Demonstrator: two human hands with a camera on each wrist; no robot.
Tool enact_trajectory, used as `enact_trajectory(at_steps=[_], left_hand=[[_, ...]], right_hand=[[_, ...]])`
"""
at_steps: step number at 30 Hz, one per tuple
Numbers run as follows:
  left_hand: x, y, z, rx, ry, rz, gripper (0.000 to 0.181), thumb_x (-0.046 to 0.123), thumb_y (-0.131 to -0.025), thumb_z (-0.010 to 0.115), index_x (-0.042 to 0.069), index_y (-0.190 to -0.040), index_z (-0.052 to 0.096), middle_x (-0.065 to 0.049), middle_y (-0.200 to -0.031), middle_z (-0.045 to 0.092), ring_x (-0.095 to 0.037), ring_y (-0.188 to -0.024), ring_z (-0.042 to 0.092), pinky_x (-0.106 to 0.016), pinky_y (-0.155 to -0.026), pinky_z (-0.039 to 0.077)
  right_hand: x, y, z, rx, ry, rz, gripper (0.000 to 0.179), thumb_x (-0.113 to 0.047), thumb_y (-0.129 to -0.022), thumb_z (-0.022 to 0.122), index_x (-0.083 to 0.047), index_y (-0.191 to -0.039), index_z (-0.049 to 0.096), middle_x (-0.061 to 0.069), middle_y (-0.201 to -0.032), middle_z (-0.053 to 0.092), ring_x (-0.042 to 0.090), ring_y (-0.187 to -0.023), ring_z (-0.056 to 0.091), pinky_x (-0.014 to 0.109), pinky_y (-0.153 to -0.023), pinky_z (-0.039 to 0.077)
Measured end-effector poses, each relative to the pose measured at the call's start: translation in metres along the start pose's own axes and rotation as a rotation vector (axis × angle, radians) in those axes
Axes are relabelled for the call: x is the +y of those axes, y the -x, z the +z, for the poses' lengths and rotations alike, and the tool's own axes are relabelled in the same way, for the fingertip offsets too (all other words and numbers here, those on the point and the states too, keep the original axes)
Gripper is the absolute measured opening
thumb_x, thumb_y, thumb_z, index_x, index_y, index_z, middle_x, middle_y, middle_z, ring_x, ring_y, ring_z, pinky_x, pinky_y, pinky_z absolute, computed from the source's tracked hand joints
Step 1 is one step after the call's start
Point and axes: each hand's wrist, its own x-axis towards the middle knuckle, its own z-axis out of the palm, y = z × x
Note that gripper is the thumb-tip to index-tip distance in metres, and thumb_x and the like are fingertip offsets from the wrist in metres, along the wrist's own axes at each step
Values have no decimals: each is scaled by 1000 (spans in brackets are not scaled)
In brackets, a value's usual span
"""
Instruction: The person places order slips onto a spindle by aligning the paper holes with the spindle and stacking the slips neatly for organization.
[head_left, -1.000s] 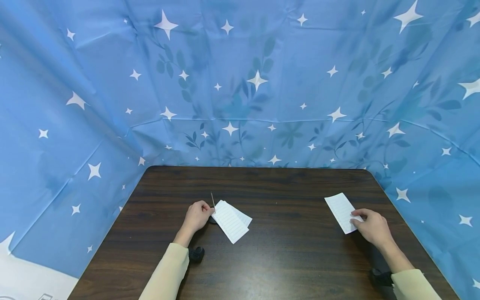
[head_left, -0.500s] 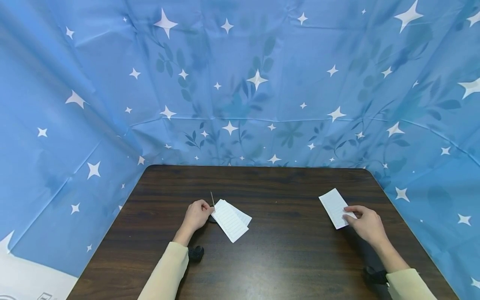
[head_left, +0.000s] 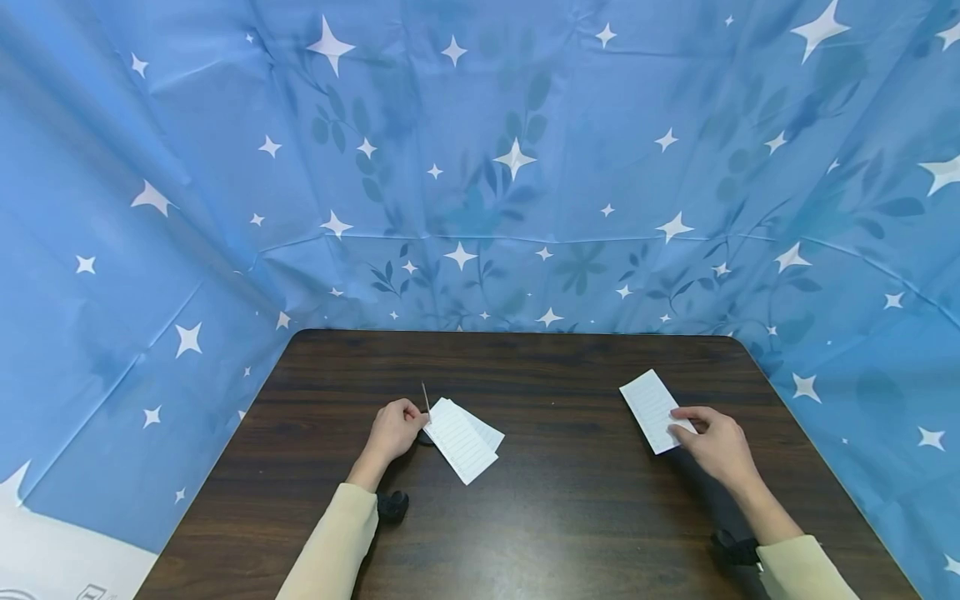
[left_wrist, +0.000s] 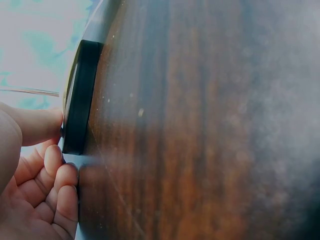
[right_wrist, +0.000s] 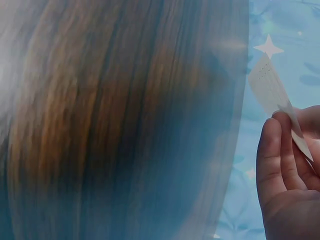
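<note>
My left hand (head_left: pixel 393 432) grips the edge of a bill spike, whose round black base (left_wrist: pixel 82 97) shows in the left wrist view. Its thin upright spike (head_left: pixel 426 402) rises beside the fingertips in the head view. Two white lined paper slips (head_left: pixel 465 450) fan out to the right from the foot of the spike, overlapping each other and covering most of the base. Over at the right, my right hand (head_left: pixel 716 446) pinches another white lined slip (head_left: pixel 648 408) by its near right part, between thumb and fingers. That slip tilts above the table, its shadow underneath.
A dark wood-grain table (head_left: pixel 555 517) spans the lower view. Behind and beside it hangs a blue star-patterned cloth (head_left: pixel 480 200). Black wrist straps sit at the left wrist (head_left: pixel 393 507) and right wrist (head_left: pixel 735 548).
My right hand has carried its slip leftward across the table, towards the spike. My left hand, the bill spike and the two slips there have stayed put.
</note>
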Motion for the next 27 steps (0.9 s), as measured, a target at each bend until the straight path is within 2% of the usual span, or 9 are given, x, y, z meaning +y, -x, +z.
enact_trajectory(at_steps=[8,15,22,27], left_hand=[[0,0,1,1,2,4,18,19,-96,69,7,-84,66,-3,-74,56,-18,-62,49,-33,-61,40],[-3,-1,2,5,-6,4,18,19,-96,69,7,-84,66,-3,-74,57,-17,-63,50,-33,-61,41],[-4,-1,3,11,-5,11,18,20,-96,69,8,-83,66,-2,-74,56,-17,-63,49,-33,-61,41],[-3,-1,3,15,-1,13,18,20,-96,70,8,-82,66,-2,-73,56,-17,-63,49,-33,-61,40]], right_hand=[[-9,2,9,-5,-35,-8,31,-11,-94,69,5,-121,68,31,-124,62,47,-111,59,59,-87,50],[-19,6,13,-26,-68,-5,31,-13,-95,70,2,-122,69,27,-123,65,39,-107,62,48,-80,53],[-24,5,17,-30,-84,-10,31,-15,-96,71,0,-123,69,25,-124,66,37,-109,62,47,-84,53],[-31,1,19,-23,-104,-21,31,-15,-95,72,0,-123,70,23,-121,68,29,-98,66,31,-76,52]])
